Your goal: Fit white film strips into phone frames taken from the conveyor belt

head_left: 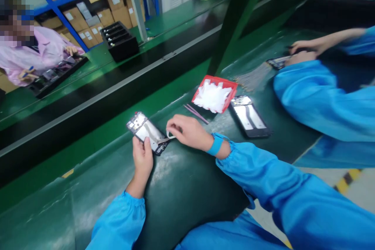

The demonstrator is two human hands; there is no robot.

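My left hand [142, 155] grips the near end of an opened phone frame [145, 130] with a silvery inner plate, held just above the dark green bench mat [187, 187]. My right hand [189, 129] pinches a small white strip [170, 135] at the frame's right edge, fingers closed on it. A blue wrist strap [216, 144] circles my right wrist. Both arms wear bright blue sleeves.
A red tray [229, 84] of white pieces sits beyond my right hand, with thin pink tweezers [195, 113] and a second phone frame [249, 116] beside it. A co-worker in blue [316, 93] works at the right. Across the black conveyor [117, 93], a person in pink [43, 52] handles black trays [120, 41].
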